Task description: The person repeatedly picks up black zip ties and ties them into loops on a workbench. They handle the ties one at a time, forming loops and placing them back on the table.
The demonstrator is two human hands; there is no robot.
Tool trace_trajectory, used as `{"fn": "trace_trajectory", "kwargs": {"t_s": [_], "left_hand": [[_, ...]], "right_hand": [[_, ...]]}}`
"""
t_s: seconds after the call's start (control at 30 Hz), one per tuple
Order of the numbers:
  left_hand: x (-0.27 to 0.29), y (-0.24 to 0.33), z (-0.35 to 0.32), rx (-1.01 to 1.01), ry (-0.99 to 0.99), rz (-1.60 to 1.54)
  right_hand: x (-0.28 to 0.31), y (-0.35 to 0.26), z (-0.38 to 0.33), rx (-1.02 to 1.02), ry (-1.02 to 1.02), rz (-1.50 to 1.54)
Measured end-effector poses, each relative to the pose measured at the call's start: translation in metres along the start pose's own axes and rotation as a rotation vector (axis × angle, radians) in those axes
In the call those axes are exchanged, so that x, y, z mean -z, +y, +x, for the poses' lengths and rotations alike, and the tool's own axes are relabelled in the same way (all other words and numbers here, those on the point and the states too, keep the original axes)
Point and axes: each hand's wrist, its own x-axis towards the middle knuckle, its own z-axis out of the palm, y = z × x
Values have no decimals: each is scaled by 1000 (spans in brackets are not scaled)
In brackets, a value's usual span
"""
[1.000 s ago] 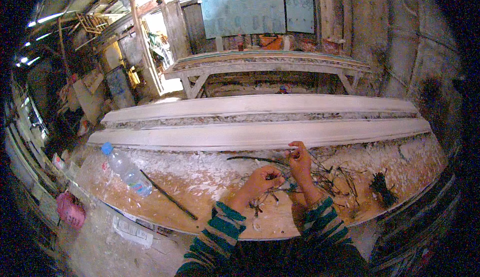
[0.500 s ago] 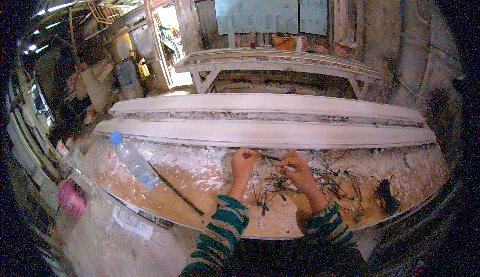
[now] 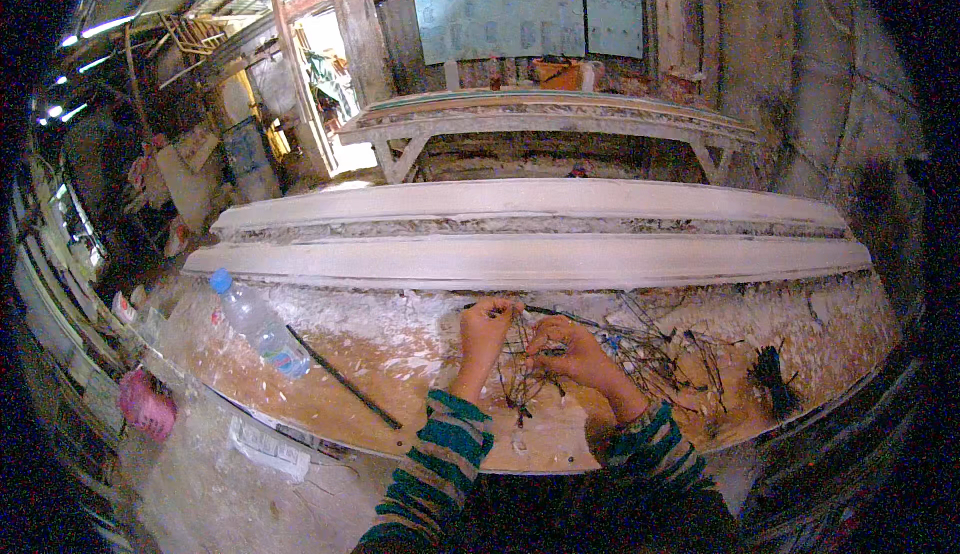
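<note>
My left hand (image 3: 488,329) is closed in a pinch around one end of a thin dark rod (image 3: 548,312), which reaches off to the right behind my fingers. Lower and close by, my right hand (image 3: 572,352) has its thumb and fingertips pressed together; whatever they hold is too small to make out. Around and under both hands lies a loose tangle of black strands (image 3: 665,369), wire-like or cord-like. Further right sits a tied-looking bundle of black strands (image 3: 772,382). At the left, a clear plastic bottle (image 3: 262,326) with a blue cap lies beside a dark stick (image 3: 345,379).
Two long whitish boards (image 3: 530,261) run across the far side of the dusty wooden table (image 3: 330,419). Behind stands a long bench (image 3: 560,126) with an orange pot (image 3: 557,75) on it. A pink basket-like object (image 3: 148,404) is at the lower left.
My right hand has come off the rod and moved a little down and left, with its fingertips now below it. My left hand stays on the rod. The view has shifted slightly.
</note>
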Motion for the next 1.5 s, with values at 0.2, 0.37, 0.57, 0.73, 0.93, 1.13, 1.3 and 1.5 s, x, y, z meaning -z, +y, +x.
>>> {"fn": "trace_trajectory", "kwargs": {"t_s": [0.2,0.37,0.57,0.73,0.93,1.13,1.3,1.5], "left_hand": [[-11,-7,-4,-27,-139,12],[-14,-17,-6,-135,-246,-60],[-28,-16,-11,-95,-533,-242],[-30,-4,-30,124,-805,-516],[-42,-10,-33,5,-782,-589],[-19,-17,-9,-48,-413,-402],[1,-12,6,-250,69,69],[5,-8,6,-67,221,-11]], "right_hand": [[-2,14,-2,-70,139,62],[2,36,1,-124,369,-32],[14,53,3,-93,622,-249],[25,56,3,-187,701,-313],[28,72,3,-226,728,-168],[26,81,7,-246,757,-157],[22,57,0,-74,477,-68],[0,21,0,-152,51,182]]}}
